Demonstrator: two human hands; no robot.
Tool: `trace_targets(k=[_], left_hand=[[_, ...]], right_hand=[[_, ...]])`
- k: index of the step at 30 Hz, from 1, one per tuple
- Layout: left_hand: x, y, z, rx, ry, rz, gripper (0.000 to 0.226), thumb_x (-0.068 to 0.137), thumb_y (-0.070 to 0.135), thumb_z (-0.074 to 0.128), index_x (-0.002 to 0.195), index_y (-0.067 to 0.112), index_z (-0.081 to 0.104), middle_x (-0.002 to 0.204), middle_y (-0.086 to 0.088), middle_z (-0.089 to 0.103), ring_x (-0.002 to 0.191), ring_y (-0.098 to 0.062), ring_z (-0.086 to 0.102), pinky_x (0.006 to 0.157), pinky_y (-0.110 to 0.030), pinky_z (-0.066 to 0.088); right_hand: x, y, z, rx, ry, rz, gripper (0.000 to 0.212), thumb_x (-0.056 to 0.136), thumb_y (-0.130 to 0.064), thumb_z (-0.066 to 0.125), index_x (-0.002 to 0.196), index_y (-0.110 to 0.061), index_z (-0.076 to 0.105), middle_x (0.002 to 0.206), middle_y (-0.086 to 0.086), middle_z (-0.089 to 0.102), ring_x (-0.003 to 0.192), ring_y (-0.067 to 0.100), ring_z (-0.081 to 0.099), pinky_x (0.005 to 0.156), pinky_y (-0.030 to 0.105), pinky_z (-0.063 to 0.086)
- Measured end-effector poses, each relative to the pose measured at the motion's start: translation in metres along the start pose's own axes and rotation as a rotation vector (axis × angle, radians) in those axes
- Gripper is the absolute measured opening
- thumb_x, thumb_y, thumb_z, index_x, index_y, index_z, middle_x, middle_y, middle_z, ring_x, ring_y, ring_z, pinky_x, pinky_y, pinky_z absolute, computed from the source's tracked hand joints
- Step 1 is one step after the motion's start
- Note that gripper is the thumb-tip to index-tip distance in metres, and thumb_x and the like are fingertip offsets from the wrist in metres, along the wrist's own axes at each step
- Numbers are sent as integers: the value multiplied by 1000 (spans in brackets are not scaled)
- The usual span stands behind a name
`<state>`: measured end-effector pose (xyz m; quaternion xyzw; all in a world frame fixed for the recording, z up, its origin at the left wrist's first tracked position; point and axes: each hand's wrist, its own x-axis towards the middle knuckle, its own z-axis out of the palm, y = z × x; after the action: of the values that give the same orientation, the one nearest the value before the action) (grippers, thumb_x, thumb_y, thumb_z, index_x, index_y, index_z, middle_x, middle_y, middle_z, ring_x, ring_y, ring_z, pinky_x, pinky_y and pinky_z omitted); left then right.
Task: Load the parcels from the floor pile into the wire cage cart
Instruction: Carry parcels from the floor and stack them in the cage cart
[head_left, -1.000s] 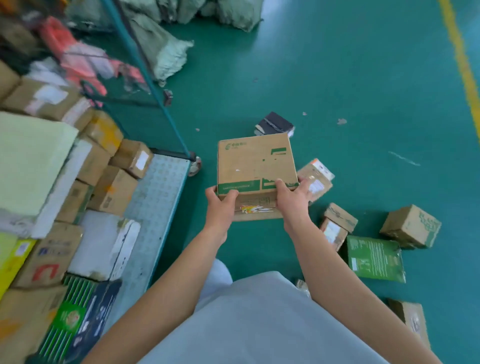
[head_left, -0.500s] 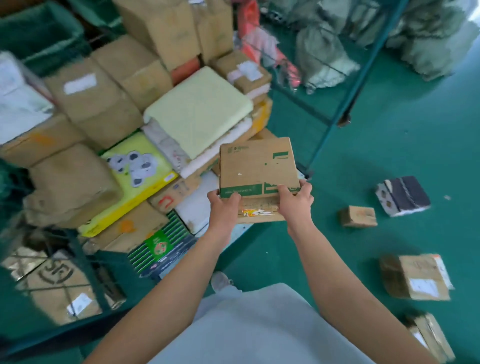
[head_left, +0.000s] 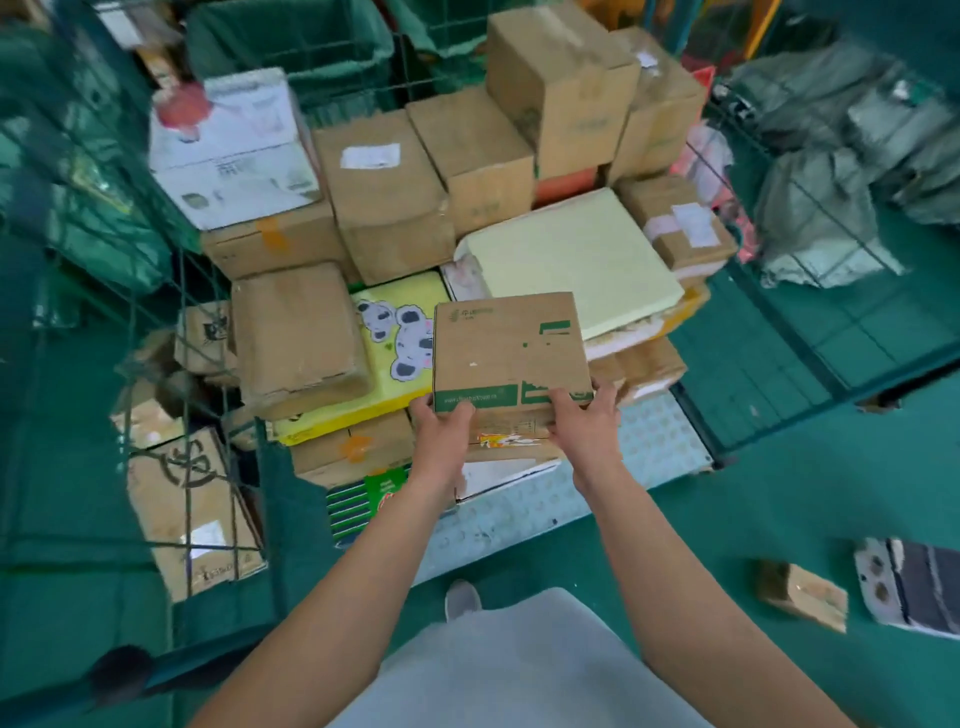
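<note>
Both hands, left hand (head_left: 445, 415) and right hand (head_left: 582, 415), pinch the near edge of the green-printed parcel (head_left: 506, 351), held level. It hangs over the cart's front stack (long axis pointing away), above the koala box (head_left: 400, 332). Beyond: pale flat packet (head_left: 571, 265), taller cartons, wire cage cart (head_left: 779, 332).

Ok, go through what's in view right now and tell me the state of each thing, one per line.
Green-printed cardboard box: held over the cart's parcels, tilted toward the camera.
Left hand: grips the box's near left corner.
Right hand: grips the box's near right corner.
Wire cage cart: front open, stacked with parcels.
Small brown box: lying on the floor.
Black-and-white parcel: lying on the floor.
</note>
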<state>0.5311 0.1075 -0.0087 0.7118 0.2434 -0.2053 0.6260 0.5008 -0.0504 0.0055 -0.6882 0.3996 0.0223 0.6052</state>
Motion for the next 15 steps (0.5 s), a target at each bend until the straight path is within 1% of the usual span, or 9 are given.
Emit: trace_targets(k=[2, 5, 7, 8, 10, 12, 14, 15], left_hand=[[15, 0, -9, -8, 33, -15, 60, 98, 27, 56, 149, 19, 25, 117, -4, 55, 100, -20, 56, 91, -41, 49], [29, 1, -20, -9, 100, -5, 56, 101, 21, 55, 148, 15, 26, 105, 2, 53, 88, -11, 53, 74, -31, 44], [37, 4, -27, 2, 133, 0, 55, 102, 20, 54, 148, 14, 26, 101, 4, 52, 85, -8, 51, 69, -28, 42], [43, 4, -31, 0, 149, -7, 54, 102, 20, 54, 147, 15, 26, 101, 4, 51, 85, -8, 51, 68, -27, 41], [52, 7, -39, -4, 170, -19, 48, 102, 20, 54, 141, 20, 26, 101, 4, 50, 85, -7, 49, 67, -25, 39], [63, 15, -43, -8, 205, -18, 44, 102, 19, 56, 135, 24, 27, 102, 5, 51, 86, -5, 49, 67, -23, 37], [73, 22, -45, 9, 226, -16, 47, 101, 19, 60, 135, 24, 29, 108, 5, 55, 91, -4, 52, 69, -24, 39], [80, 27, -45, 14, 247, -14, 49, 100, 17, 62, 136, 24, 30, 112, 4, 58, 93, -4, 53, 73, -27, 41]], right_hand=[[13, -3, 18, -6, -44, 7, 59, 89, -40, 63, 141, -32, 35, 136, 6, 37, 105, 30, 63, 93, 54, 56], [29, -3, 41, -27, -113, 28, 59, 79, -47, 63, 131, -40, 37, 134, 8, 45, 105, 32, 65, 91, 56, 57], [43, -1, 56, -35, -152, 60, 61, 72, -52, 63, 127, -43, 38, 134, 7, 49, 104, 32, 66, 91, 56, 57], [51, -2, 64, -45, -176, 76, 63, 71, -53, 63, 129, -43, 37, 135, 6, 50, 105, 31, 66, 92, 55, 57], [57, -11, 74, -60, -246, 84, 64, 81, -46, 64, 137, -37, 33, 136, 7, 51, 108, 30, 66, 94, 52, 57], [69, -27, 82, -52, -330, 90, 60, 93, -29, 63, 142, -31, 28, 131, 6, 54, 112, 29, 64, 98, 49, 56], [88, -40, 86, -36, -395, 101, 59, 95, -16, 62, 140, -26, 26, 128, 5, 54, 116, 29, 63, 101, 48, 55], [100, -48, 89, -31, -421, 92, 58, 94, -10, 62, 138, -23, 26, 126, 3, 54, 116, 29, 62, 101, 49, 55]])
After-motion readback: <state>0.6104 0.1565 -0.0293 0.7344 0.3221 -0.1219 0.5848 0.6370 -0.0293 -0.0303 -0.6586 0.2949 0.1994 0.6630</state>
